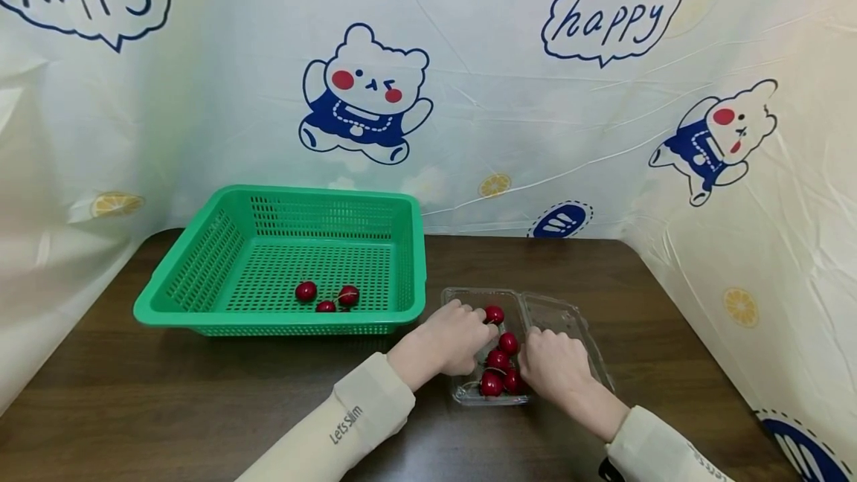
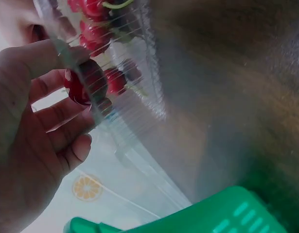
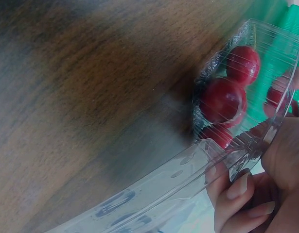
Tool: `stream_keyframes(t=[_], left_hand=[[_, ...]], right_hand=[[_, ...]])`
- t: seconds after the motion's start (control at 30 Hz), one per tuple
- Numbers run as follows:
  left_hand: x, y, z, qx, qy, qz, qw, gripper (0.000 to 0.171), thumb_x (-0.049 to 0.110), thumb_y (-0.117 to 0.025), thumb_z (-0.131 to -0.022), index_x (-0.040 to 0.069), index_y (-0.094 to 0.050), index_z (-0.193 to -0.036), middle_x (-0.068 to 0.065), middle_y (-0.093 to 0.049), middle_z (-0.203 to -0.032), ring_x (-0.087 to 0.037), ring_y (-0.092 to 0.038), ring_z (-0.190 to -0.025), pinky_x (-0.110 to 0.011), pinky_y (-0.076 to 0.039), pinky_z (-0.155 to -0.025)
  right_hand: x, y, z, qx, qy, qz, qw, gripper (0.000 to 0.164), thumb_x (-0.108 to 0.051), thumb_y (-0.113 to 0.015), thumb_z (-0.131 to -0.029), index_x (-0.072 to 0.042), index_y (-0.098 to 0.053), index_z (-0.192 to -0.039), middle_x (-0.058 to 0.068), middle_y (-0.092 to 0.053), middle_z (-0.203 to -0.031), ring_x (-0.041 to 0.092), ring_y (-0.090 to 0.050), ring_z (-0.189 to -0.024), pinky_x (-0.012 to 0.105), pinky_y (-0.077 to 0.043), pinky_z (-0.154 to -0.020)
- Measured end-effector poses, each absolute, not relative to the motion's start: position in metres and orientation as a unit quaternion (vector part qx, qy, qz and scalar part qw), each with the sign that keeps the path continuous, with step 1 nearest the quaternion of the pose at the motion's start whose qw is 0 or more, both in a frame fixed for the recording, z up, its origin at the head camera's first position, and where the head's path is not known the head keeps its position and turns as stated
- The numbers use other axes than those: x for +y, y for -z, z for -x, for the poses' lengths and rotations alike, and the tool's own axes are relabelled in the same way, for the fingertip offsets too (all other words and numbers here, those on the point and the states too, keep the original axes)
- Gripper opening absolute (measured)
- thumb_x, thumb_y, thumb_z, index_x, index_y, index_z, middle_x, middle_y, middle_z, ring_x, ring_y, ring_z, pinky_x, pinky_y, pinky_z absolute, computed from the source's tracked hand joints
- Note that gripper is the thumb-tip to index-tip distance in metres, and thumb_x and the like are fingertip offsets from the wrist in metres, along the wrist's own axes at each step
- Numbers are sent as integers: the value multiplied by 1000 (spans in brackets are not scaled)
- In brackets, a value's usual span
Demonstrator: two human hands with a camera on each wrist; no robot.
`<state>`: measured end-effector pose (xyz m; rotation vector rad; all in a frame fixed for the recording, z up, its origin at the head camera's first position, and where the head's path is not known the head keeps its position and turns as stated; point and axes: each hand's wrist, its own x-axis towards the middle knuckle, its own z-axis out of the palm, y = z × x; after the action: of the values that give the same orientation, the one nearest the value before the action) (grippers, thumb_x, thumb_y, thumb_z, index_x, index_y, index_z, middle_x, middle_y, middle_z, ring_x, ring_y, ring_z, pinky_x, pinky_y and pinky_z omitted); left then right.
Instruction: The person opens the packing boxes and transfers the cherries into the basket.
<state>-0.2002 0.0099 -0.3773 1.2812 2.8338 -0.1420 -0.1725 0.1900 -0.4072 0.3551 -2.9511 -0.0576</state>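
Observation:
A clear plastic clamshell box [image 1: 459,393] sits on the table with several red cherries [image 1: 498,360] inside, some with stems. My left hand [image 1: 451,337] reaches over its left wall. In the left wrist view, the fingers and thumb curl round one dark red cherry [image 2: 77,88] at the top of the wall. My right hand [image 1: 556,363] grips the box's right side, where the open lid [image 1: 562,315] joins it. The right wrist view has its curled fingers [image 3: 239,187] on that plastic edge, with cherries [image 3: 222,102] showing through the wall.
Left of the box stands a green plastic basket [image 1: 281,318], holding a few cherries [image 1: 306,291] near its front wall. Both rest on a dark wooden table [image 1: 268,407]. A printed curtain [image 1: 482,110] hangs behind and along the sides.

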Motion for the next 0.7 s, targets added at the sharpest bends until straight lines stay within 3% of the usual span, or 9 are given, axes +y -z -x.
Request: stream_keyframes(t=[0.23,0.47,0.7], left_hand=[[5,368,201,909,36,-414,-1,34,27,-73,-79,17,-69,-112,-4,-72,-99,-18,-65,-85,-32,-54,-82],[4,359,200,910,45,-412,-3,37,30,-73,-79,18,-68,-114,-4,-72,-104,-19,-66,-90,-34,-54,-88],[1,346,201,913,47,-405,-8,35,26,-70,-83,20,-67,-117,-4,-72,-108,-19,-66,-94,-32,-53,-86]], right_hand=[[190,405,172,-991,20,-115,72,30,-17,-59,-84,-6,-48,-59,3,-42,-46,16,-39,-38,32,-35,-31],[190,406,172,-991,21,-112,71,29,-17,-59,-85,-5,-50,-60,6,-46,-47,18,-43,-38,36,-40,-32],[191,406,173,-992,17,-110,66,29,-17,-59,-84,-6,-50,-60,4,-44,-47,17,-41,-38,34,-37,-32]])
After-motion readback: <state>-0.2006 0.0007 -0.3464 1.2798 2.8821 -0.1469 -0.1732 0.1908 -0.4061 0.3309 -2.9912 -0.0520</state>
